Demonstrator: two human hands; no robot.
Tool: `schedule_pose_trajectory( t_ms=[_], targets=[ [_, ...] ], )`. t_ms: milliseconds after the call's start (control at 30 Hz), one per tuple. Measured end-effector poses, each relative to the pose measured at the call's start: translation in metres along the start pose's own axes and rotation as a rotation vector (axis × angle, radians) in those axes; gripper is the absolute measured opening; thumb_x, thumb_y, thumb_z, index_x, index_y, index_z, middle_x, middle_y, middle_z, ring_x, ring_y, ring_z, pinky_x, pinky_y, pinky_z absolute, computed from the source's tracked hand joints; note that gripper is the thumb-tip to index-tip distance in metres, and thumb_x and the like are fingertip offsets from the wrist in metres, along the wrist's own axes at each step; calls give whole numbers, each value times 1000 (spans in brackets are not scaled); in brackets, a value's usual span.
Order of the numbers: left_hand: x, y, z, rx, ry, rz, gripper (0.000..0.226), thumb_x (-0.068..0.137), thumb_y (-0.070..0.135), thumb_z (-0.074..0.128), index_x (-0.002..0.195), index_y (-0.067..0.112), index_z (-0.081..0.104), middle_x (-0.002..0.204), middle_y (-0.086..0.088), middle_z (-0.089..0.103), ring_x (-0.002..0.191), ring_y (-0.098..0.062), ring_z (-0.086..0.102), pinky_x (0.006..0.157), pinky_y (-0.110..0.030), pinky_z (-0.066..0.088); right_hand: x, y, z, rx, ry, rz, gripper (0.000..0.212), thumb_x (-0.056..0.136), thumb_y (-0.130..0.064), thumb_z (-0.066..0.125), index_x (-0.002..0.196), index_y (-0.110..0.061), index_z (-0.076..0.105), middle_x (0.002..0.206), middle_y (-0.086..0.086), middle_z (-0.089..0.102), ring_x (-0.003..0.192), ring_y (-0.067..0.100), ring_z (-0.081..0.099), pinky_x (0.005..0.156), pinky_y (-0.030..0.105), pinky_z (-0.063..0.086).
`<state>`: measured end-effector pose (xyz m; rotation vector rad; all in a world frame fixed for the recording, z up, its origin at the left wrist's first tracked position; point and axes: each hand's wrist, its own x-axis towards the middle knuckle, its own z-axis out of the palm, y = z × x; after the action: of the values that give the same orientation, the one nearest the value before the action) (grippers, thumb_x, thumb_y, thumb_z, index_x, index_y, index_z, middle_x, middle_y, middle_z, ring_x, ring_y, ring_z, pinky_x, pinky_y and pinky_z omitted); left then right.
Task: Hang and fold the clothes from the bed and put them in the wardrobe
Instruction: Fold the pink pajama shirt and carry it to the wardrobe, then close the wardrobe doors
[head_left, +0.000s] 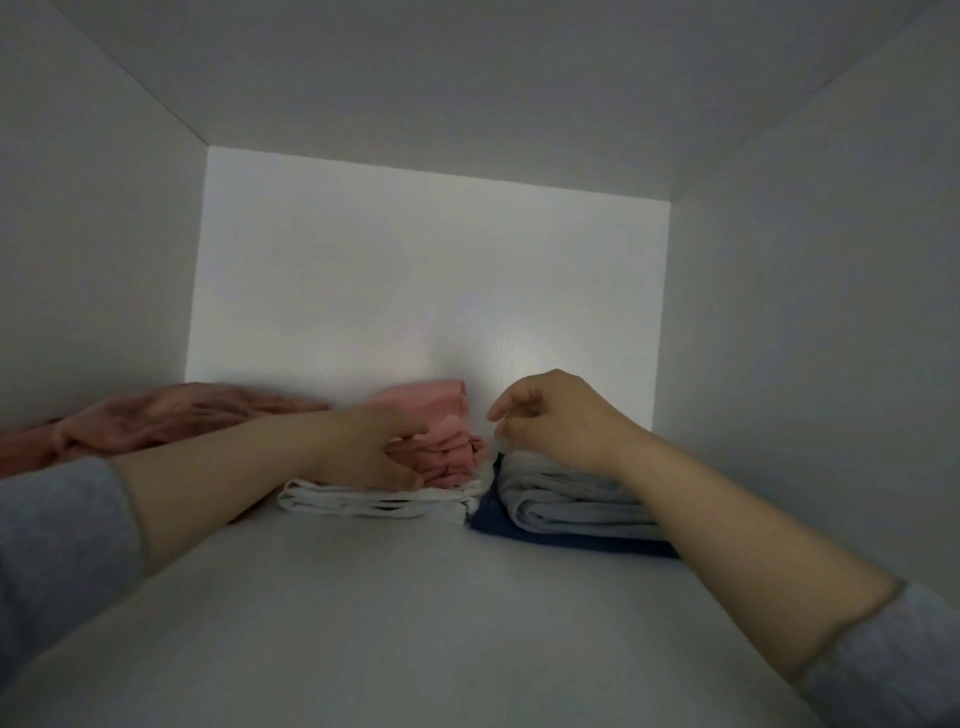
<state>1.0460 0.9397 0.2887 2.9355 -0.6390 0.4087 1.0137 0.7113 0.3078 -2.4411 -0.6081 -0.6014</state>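
Note:
I look into a white wardrobe compartment, and both my arms reach onto its shelf (363, 597). My left hand (363, 447) grips a folded pink garment (441, 441) that lies on a folded white garment (374, 503). To the right, a folded light grey garment (566, 506) lies on a dark blue one (519, 532). My right hand (550, 415) hovers over the grey garment's back edge, fingers curled, and seems to pinch a bit of pale fabric. A loose pink garment (156, 421) lies at the far left of the shelf.
The compartment's white back wall (431, 270) stands just behind the stacks. Side walls close in at left (93, 260) and right (805, 312). The shelf's front half is bare white board.

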Motion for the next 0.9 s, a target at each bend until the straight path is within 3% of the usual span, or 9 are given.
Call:
schedule_pose_trajectory(
  t_ms=[133,233,333,400,533,633,733,900],
  targets=[
    [-35,16,-4,-23,26,-21,75,83,55,64,147,30,34,149,5,42,129,-13,45,97,-17,30,-29,-20,-9,97,50,-42,19,86,-8,58,97,-12,73,95,4,73,94,18,68,88,37,56],
    [-64,32,-16,-127,124,-24,72,84,51,66,146,29,37,148,9,43,128,-10,47,98,-18,33,-54,-32,-12,140,112,-50,13,87,-9,60,92,-12,72,92,-1,72,92,15,68,85,31,55],
    [-99,46,-21,-284,250,-5,59,84,43,69,137,26,48,138,10,52,121,-9,53,102,-27,42,-82,-48,-12,248,169,-36,19,88,-10,64,86,-28,70,90,-11,71,90,6,67,75,15,50],
    [-126,53,-21,-434,346,10,48,84,37,71,128,25,55,128,10,59,113,-7,58,100,-29,47,-102,-62,-10,316,225,-22,18,88,-10,65,86,-27,71,90,-9,72,88,7,68,71,12,49],
    [-183,62,-18,-667,514,54,22,84,25,72,105,22,65,104,8,70,93,-7,67,89,-33,54,-148,-101,1,394,306,-20,28,88,-3,59,84,-29,70,86,-2,75,83,14,69,72,22,54],
    [-229,67,-15,-861,625,77,10,85,17,71,94,19,68,92,3,72,87,-13,69,85,-33,55,-184,-135,15,458,371,-14,34,88,3,55,83,-27,71,81,-7,75,79,12,70,71,23,56],
    [-269,71,-9,-953,627,104,10,86,14,70,92,21,67,92,2,72,86,-13,68,83,-27,54,-214,-165,31,502,428,32,30,88,4,56,87,-21,72,81,-6,75,82,21,69,76,33,56],
    [-329,78,-11,-1061,615,81,12,86,13,69,95,21,67,96,2,72,89,-12,67,79,-22,55,-259,-207,48,561,457,83,29,88,3,53,91,-20,70,81,-4,74,79,18,68,76,30,55]
  ],
)
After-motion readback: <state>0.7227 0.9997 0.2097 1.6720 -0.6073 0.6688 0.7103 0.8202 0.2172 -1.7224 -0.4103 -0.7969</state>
